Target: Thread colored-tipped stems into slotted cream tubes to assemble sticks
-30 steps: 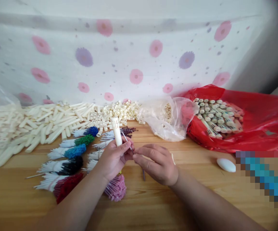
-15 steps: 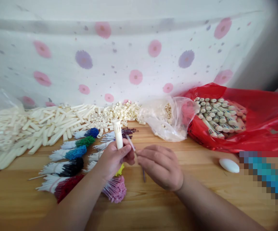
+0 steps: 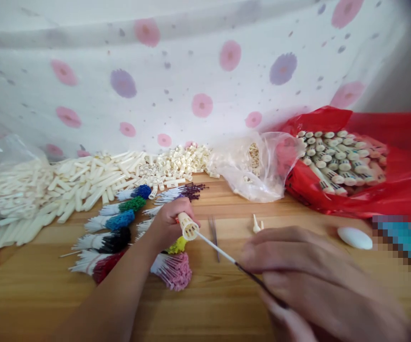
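Closed around a cream plastic pen barrel (image 3: 184, 222), my left hand (image 3: 172, 223) tilts its slotted open end toward me. My right hand (image 3: 305, 270) pinches a thin pen refill (image 3: 219, 249), white along one half and dark along the other. The white end of the refill meets the slotted mouth of the barrel; how far in it sits, I cannot tell. Below my left wrist and beside it lie bundles of refills, such as the pink bundle (image 3: 179, 271) and the black bundle (image 3: 118, 239). Tweezers (image 3: 213, 239) rest on the table between my hands.
Loose cream tubes (image 3: 95, 175) and short slotted pieces (image 3: 182, 164) are heaped at the back. Right of them are a clear bag (image 3: 241, 178) and a red bag (image 3: 337, 206) of assembled barrels. A small forked cream piece (image 3: 257, 224) and a white oval object (image 3: 355, 237) lie rightward.
The barrel has tipped from upright to pointing toward me. My right hand has moved nearer and to the right, drawing back along the refill, whose white end now meets the barrel's mouth.
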`<state>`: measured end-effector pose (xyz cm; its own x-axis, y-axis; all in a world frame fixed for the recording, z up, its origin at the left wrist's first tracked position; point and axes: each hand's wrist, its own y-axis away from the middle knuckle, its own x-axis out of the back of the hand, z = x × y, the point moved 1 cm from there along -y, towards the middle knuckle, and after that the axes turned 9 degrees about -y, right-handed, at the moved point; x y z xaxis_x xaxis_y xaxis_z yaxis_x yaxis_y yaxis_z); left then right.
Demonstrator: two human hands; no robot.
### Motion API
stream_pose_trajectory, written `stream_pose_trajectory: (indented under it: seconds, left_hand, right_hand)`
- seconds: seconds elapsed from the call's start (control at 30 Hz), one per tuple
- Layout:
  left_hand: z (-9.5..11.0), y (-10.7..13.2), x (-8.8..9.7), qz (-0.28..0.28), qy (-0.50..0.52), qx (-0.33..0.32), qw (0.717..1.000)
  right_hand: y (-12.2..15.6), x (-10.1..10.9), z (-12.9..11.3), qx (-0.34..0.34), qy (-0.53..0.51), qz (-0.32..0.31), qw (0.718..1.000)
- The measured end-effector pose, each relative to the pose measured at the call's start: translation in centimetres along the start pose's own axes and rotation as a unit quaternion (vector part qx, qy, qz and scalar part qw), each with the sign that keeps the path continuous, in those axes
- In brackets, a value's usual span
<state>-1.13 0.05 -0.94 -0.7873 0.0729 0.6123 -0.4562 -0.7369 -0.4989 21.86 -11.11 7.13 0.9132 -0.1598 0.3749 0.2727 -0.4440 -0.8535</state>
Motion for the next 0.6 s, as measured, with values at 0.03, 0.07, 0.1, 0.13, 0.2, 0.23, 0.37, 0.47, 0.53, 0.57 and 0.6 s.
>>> stream_pose_trajectory:
  seconds: [0.03, 0.07, 0.1, 0.13, 0.2, 0.23, 0.37, 0.47, 0.53, 0.57, 0.6]
  left_hand:
    - [-0.1, 0.0, -0.1, -0.004, -0.005, -0.003, 1.0]
    - [-0.1, 0.0, -0.1, -0.007, -0.009, -0.004, 1.0]
    - [-0.2, 0.0, -0.2, -0.008, -0.012, -0.004, 1.0]
    - [-0.2, 0.0, -0.2, -0.009, -0.017, -0.004, 1.0]
    - [-0.1, -0.1, -0.3, -0.008, -0.025, 0.0, 1.0]
    - [-0.1, -0.1, -0.3, -0.008, -0.026, 0.001, 1.0]
    - [0.0, -0.1, -0.4, -0.021, -0.025, 0.017, 0.999]
    - [-0.2, 0.0, -0.4, -0.026, -0.03, 0.04, 0.998]
    - [-0.3, 0.1, -0.3, -0.021, -0.039, 0.045, 0.998]
    - [-0.3, 0.1, -0.1, -0.019, -0.045, 0.042, 0.998]
    - [-0.2, 0.1, 0.0, -0.017, -0.051, 0.035, 0.998]
  right_hand:
    - [-0.3, -0.4, 0.1, 0.002, 0.002, -0.02, 1.0]
    - [-0.5, -0.7, 0.3, 0.003, 0.004, -0.038, 0.999]
    - [-0.6, -1.0, 0.5, 0.006, 0.004, -0.048, 0.999]
    - [-0.6, -1.3, 0.8, 0.012, 0.003, -0.049, 0.999]
    - [-0.4, -1.9, 1.4, 0.031, -0.005, -0.034, 0.999]
    - [-0.3, -2.1, 1.6, 0.041, -0.01, -0.023, 0.999]
    - [0.1, -3.0, 2.2, 0.047, -0.023, -0.009, 0.999]
    - [0.1, -3.5, 2.5, 0.014, -0.048, 0.005, 0.999]
    - [0.1, -3.7, 2.8, -0.016, -0.076, 0.036, 0.996]
    - [0.2, -3.9, 3.0, -0.028, -0.089, 0.052, 0.994]
    - [0.3, -4.0, 3.2, -0.032, -0.098, 0.064, 0.993]
